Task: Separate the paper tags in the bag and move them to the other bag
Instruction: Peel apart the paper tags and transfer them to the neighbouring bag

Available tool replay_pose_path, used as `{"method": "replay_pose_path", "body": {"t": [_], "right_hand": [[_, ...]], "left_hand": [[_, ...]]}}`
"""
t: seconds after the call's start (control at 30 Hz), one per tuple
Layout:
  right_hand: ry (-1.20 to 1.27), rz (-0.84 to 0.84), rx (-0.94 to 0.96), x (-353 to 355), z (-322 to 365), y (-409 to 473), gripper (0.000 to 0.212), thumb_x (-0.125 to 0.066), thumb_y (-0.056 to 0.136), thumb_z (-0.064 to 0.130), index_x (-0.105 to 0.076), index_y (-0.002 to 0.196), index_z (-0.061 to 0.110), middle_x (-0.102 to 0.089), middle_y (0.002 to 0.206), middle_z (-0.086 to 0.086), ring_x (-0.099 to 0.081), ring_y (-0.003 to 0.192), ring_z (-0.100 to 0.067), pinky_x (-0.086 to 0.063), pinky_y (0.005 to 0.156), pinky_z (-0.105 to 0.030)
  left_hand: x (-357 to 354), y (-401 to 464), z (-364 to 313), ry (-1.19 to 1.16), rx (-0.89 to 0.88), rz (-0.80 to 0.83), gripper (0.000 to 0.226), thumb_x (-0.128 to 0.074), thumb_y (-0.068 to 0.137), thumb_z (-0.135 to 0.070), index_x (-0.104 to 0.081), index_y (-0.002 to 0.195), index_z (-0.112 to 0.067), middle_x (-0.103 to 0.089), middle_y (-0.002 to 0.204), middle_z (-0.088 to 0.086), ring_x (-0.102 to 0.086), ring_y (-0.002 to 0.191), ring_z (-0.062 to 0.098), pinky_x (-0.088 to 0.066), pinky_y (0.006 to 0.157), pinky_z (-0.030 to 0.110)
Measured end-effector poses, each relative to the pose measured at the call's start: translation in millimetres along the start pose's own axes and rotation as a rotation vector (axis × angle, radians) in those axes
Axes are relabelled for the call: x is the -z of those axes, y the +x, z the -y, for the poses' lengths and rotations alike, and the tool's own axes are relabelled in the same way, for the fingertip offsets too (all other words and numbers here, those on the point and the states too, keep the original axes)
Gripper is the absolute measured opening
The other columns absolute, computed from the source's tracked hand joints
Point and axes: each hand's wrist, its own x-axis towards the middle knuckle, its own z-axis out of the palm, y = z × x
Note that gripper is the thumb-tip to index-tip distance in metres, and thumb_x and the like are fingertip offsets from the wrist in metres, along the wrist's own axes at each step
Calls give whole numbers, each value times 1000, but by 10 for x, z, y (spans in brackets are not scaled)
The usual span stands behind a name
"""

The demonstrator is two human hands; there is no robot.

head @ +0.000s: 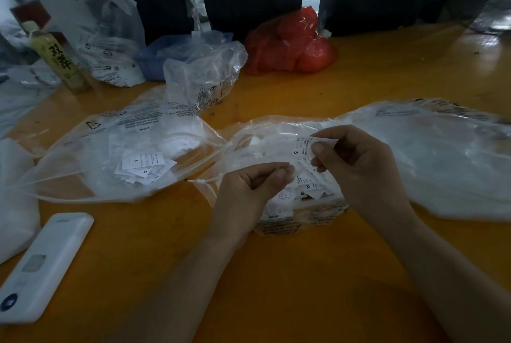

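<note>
Where the head view looks down at the orange bench (276,273), both hands work over the mouth of a clear plastic bag (304,212) full of paper tags (304,190). Right hand (359,165): fingers (320,149) curled, thumb and forefinger pinching a white tag marked "S" (300,146), lifted just above the pile. Left hand (254,187): fingers curled in, tips pressed together close beside the right fingers; whether they pinch the same tag, another tag or the bag film cannot be told.

Left of the fingers, touching the first bag at its gathered neck, lies a second clear bag (110,154) with a smaller heap of loose tags (143,168) inside, "S" and "M" readable. Right of the fingers, a large white-filled plastic bag (442,163) lies flat.

Beyond the fingers: a crumpled clear bag (204,74), a blue tray (157,58) behind it, a red plastic bag (290,44), a yellow-green bottle (59,60) tilted at far left. Nearer than the fingers, to the left, a white remote-like device (41,265) lies on the bench.
</note>
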Motion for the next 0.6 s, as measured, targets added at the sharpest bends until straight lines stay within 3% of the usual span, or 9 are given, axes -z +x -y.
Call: {"method": "replay_pose_path", "body": {"t": [0.07, 0.13, 0.27, 0.4, 0.5, 0.6], "right_hand": [[-68, 35, 21, -5, -3, -5, 12, -67, 98, 17, -69, 104, 28, -73, 81, 14, -72, 77, -5, -55, 68, -14], [-161, 49, 51, -16, -19, -10, 12, -67, 98, 19, -69, 105, 28, -71, 80, 16, -70, 80, -3, -54, 70, -12], [-299, 36, 129, -44, -40, -19, 12, -68, 98, 17, -71, 107, 24, -68, 90, 23, -67, 87, -1, -51, 74, -9], [-389, 60, 190, -52, -64, -7, 12, -69, 97, 13, -73, 108, 17, -68, 91, 15, -64, 88, -3, -52, 76, -13], [-421, 97, 202, -35, -84, 0, 13, -69, 97, 12, -74, 108, 17, -67, 92, 13, -62, 89, -3, -50, 77, -12], [-447, 142, 208, -23, -96, 8, 15, -67, 99, 12, -74, 110, 18, -63, 95, 15, -61, 92, 1, -46, 77, -6]], "left_hand": [[-2, -3, 4, 56, -15, -11, 37, -81, 82, -55, -82, 109, -30, -82, 109, -1, -76, 110, 17, -59, 99, 34], [-1, 1, 15, 88, -30, -15, 29, -78, 86, -47, -82, 110, -30, -82, 108, -3, -76, 109, 16, -59, 99, 36], [1, -5, 15, 129, -66, -21, 17, -76, 92, -35, -82, 107, -35, -82, 105, -6, -77, 106, 12, -59, 96, 26], [16, 4, 31, 175, -62, -35, 20, -77, 94, -30, -81, 113, -27, -82, 105, -8, -76, 105, 8, -57, 92, 19], [17, 6, 28, 180, -60, -43, 25, -75, 91, -36, -81, 112, -26, -82, 104, -8, -77, 103, 10, -59, 93, 23], [17, 9, 40, 144, -49, -51, 17, -74, 94, -29, -81, 110, -29, -82, 104, -7, -79, 97, 15, -62, 90, 28]]}}
